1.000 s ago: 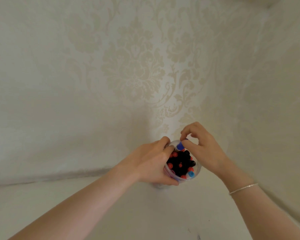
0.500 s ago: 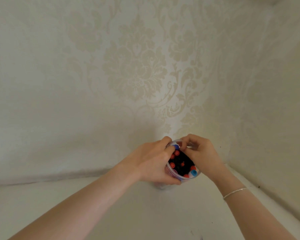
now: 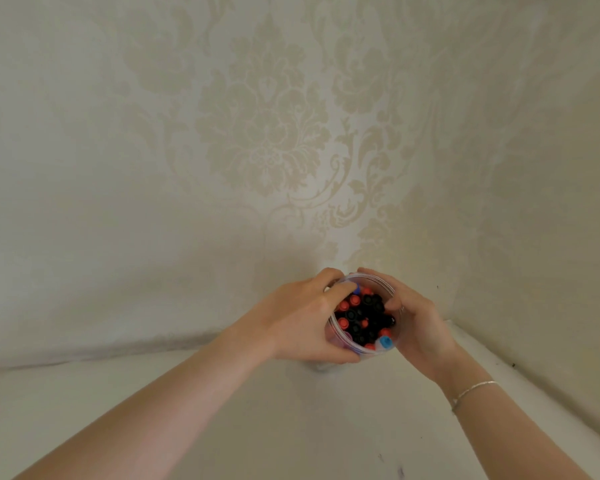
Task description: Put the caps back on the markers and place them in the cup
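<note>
I can't see the base of the clear plastic cup [image 3: 392, 289]; both hands cover its sides. It sits on the white desk [image 3: 291, 427] in the corner, packed with red, black and blue capped markers [image 3: 362, 317]. Left hand [image 3: 302, 323] and right hand [image 3: 418, 323] curl their fingers around it, arms converging.
</note>
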Demonstrator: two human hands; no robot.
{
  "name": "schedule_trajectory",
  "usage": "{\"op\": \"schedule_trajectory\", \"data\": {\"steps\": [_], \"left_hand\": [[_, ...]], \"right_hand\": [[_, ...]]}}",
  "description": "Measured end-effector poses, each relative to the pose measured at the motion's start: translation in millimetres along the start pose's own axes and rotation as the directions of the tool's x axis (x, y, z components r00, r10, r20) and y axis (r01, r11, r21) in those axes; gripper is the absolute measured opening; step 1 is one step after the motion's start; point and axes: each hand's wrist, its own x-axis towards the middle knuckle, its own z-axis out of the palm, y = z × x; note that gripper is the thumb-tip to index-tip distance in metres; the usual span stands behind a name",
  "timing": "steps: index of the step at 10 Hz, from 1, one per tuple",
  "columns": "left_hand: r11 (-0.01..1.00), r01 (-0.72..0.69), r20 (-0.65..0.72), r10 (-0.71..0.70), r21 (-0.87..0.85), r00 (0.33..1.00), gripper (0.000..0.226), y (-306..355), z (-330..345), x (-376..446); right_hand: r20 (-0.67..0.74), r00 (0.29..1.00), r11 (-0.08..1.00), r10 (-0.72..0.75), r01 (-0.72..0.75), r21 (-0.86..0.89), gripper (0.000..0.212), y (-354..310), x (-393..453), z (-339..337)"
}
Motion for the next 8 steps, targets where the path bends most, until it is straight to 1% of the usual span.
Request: {"op": "schedule_trajectory", "data": {"steps": [1, 2, 3, 4, 5, 6, 7, 8], "left_hand": [[0.987, 0.058, 0.024, -0.055, -0.150, 0.998, 0.092, -4, 3, 4], [0.902, 0.164, 0.029, -0.166, -0.401, 0.986, 0.094, -12, 10, 11], [0.760, 0.258, 0.080, -0.264, -0.596, 0.961, 0.092, -15, 22, 17], [0.715, 0.266, 0.107, -0.260, -0.647, 0.960, 0.096, -10, 31, 26], [0.670, 0.250, 0.121, -0.234, -0.699, 0.965, 0.095, -4, 37, 36], [0.592, 0.245, 0.144, -0.213, -0.768, 0.966, 0.099, -1, 46, 41], [0.456, 0.256, 0.174, -0.214, -0.852, 0.961, 0.108, 3, 61, 34], [0.358, 0.251, 0.149, -0.289, -0.899, 0.946, 0.104, 9, 56, 13]], "right_hand": [[-0.037, 0.999, 1.000, -0.017, 0.017, -0.002, 0.058, 0, 2, 1], [-0.152, 0.988, 0.997, -0.024, 0.034, 0.066, 0.054, -9, 7, 3], [-0.252, 0.968, 0.999, 0.009, -0.001, 0.032, 0.041, -14, 11, -2], [-0.329, 0.944, 1.000, 0.027, -0.023, 0.019, 0.039, -12, 11, -12], [-0.380, 0.925, 0.998, 0.014, 0.009, 0.060, 0.039, -13, 9, -23], [-0.414, 0.910, 0.997, 0.016, 0.017, 0.076, 0.039, -13, 10, -29], [-0.411, 0.912, 0.999, 0.001, 0.016, 0.039, 0.037, -8, 9, -30], [-0.534, 0.834, 0.978, -0.135, 0.028, -0.205, 0.027, -23, -3, -39]]}}
